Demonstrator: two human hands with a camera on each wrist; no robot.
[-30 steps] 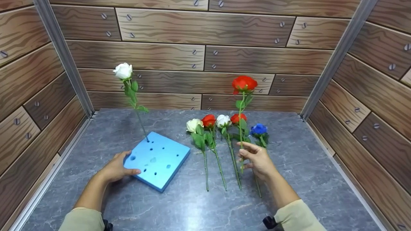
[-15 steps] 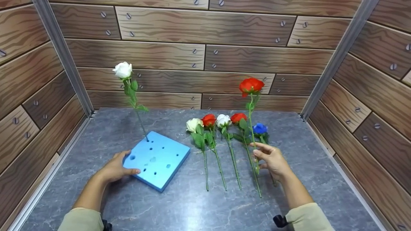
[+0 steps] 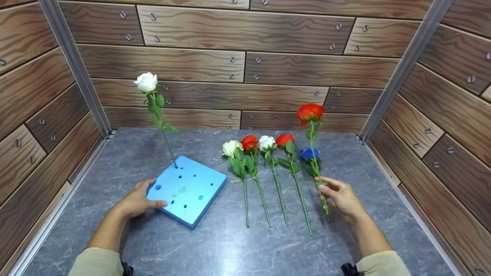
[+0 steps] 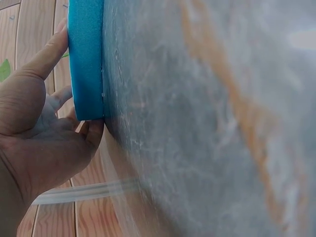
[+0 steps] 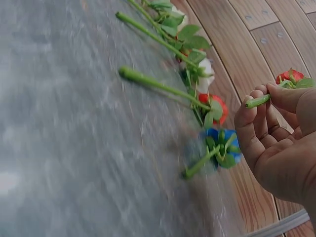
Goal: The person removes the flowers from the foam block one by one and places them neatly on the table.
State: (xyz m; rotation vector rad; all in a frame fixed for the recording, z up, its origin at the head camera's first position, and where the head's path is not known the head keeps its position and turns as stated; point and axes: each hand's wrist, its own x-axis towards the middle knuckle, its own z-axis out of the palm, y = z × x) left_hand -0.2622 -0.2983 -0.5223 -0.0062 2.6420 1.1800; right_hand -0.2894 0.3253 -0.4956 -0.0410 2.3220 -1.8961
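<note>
In the head view my right hand pinches the stem of a red rose and holds it upright over the blue rose. The stem's cut end sticks out between thumb and fingers in the right wrist view. My left hand grips the left corner of a light blue foam block, thumb on top and fingers along the side. Several holes dot the block's top. A white rose stands in the hole near its far corner, leaning left.
Side by side on the grey marbled table lie a cream rose, a red rose, a white rose and another red rose, stems toward me. Wood-patterned walls enclose the table at the back and sides.
My right hand has moved right and slightly nearer with the red rose, from above the lying red rose to over the blue one. The left hand and block stay put.
</note>
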